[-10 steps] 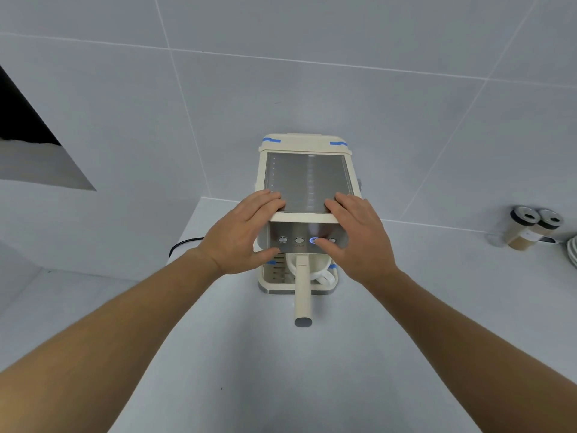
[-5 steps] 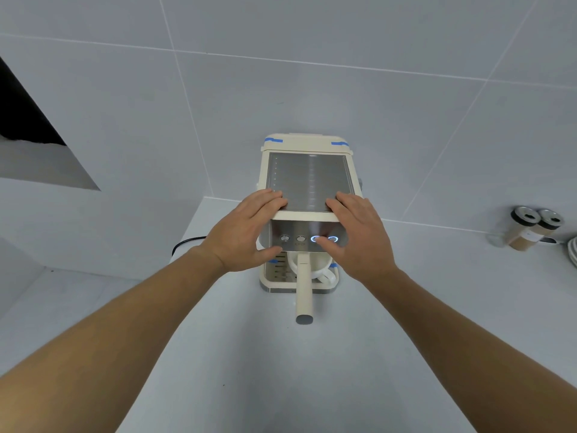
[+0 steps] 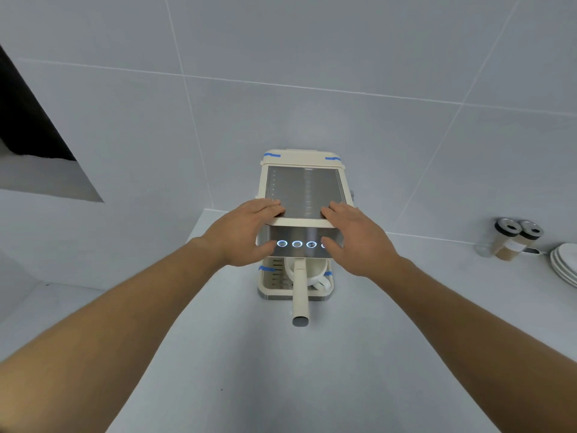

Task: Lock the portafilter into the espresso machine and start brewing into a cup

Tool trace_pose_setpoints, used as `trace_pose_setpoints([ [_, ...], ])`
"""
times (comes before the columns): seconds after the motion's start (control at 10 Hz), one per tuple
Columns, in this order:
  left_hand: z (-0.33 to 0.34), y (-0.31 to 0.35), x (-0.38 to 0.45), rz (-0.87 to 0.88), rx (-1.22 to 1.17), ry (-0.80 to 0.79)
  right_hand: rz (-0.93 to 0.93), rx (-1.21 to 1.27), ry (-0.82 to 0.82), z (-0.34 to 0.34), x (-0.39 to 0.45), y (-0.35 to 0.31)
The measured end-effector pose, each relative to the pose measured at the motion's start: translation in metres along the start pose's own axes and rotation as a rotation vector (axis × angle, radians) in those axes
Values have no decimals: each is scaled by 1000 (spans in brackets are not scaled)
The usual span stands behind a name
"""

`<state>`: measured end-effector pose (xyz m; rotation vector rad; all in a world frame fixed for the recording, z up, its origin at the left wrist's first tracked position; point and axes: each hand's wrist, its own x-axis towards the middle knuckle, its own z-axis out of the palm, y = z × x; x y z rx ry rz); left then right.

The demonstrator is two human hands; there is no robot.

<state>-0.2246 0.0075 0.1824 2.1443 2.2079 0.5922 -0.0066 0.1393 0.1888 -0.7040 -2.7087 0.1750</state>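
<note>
A cream espresso machine (image 3: 303, 189) with a steel top stands on the counter against the tiled wall. Its portafilter handle (image 3: 300, 292) sticks straight out toward me from under the front panel. A white cup (image 3: 319, 272) sits below it on the drip tray (image 3: 274, 278). My left hand (image 3: 243, 235) clasps the machine's front left corner, fingers on top and thumb on the panel. My right hand (image 3: 356, 242) clasps the front right corner, its thumb lying over the rightmost button. Three buttons (image 3: 296, 244) glow with blue-white rings.
Two lidded jars (image 3: 512, 239) and a stack of white plates (image 3: 565, 264) stand at the far right by the wall. A dark opening (image 3: 28, 126) is in the left wall. The pale counter (image 3: 281, 370) stretches toward me.
More button rings have lit up: one a second ago, two half a second ago, three showing now. Both hands stay on the machine's front corners.
</note>
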Motion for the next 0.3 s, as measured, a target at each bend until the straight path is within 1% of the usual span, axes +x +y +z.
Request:
trace_pose_setpoints([
  [0.1, -14, 6, 9, 10, 30, -82, 37, -31, -141, -15, 8, -4],
  [0.2, -33, 14, 20, 1, 67, -206, 106, -77, -293, -35, 20, -11],
  [0.3, -48, 18, 30, -83, 93, -357, 138, -136, -400, -51, 34, -14],
])
